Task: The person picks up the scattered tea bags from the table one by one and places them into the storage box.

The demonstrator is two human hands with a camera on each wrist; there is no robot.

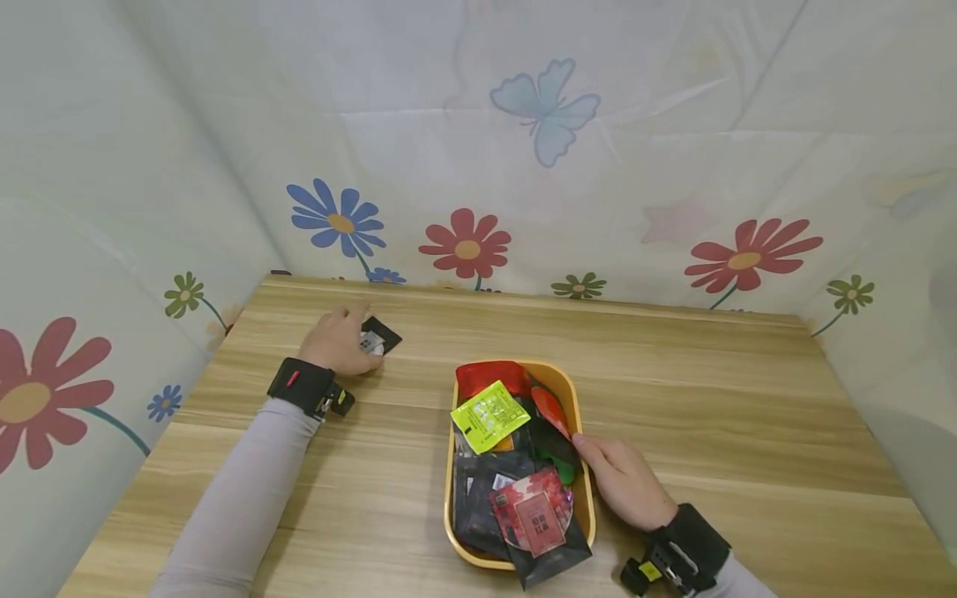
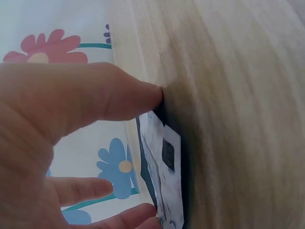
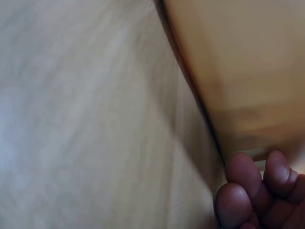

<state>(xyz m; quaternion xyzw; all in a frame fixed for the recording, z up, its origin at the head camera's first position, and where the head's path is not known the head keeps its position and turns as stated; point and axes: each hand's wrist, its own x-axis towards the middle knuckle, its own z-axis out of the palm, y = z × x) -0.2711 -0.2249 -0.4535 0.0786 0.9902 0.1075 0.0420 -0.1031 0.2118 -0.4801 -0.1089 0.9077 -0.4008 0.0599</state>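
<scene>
At the table's left, my left hand (image 1: pixel 341 340) holds a small black packet (image 1: pixel 389 334) with a silvery label, low over the wood. In the left wrist view, the thumb meets one end of the packet (image 2: pixel 164 167), with fingertips at the other end. My right hand (image 1: pixel 624 482) grips the right side of a yellow plastic basket (image 1: pixel 586 507), thumb at the rim and bent fingers (image 3: pixel 243 171) against the outer wall. Several packets fill the basket: a lime-green one (image 1: pixel 489 417), a red one (image 1: pixel 493 378), dark ones and a pink-labelled black packet (image 1: pixel 538 523) overhanging the front.
The wood-grain table (image 1: pixel 710 399) reaches a white flowered curtain (image 1: pixel 635 166) at the back and both sides. A small dark object (image 1: pixel 280 272) lies at the table's back left corner. Both wrists wear black straps with small cameras.
</scene>
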